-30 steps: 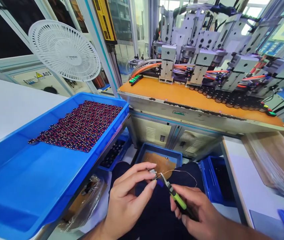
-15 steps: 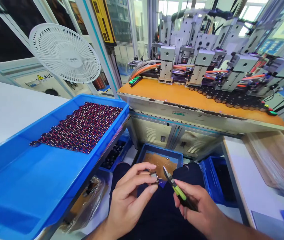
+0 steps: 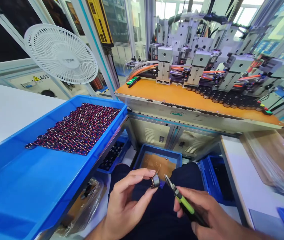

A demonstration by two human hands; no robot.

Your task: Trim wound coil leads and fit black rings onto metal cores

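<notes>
My left hand point(image 3: 126, 203) pinches a small round wound coil point(image 3: 155, 181) between thumb and fingertips, held over my lap. A short stub of thin copper wire sticks up from the coil. My right hand point(image 3: 207, 213) grips green-handled cutters point(image 3: 182, 199), whose pointed jaws sit just right of the coil, a little apart from it. Below both hands, between my knees, stands a small blue bin point(image 3: 158, 159) with copper wire scraps in it.
A large blue tray point(image 3: 31, 186) at left holds several rows of dark red-and-blue coils point(image 3: 79, 128). Ahead is an orange-topped machine bench point(image 3: 194, 100) with winding heads. A white fan point(image 3: 60, 53) stands at back left. White table point(image 3: 247, 186) with plastic bags at right.
The long loop of wire trailing from the coil a second ago is gone. The cutters have drawn back slightly to the right and the coil has turned in my left fingers.
</notes>
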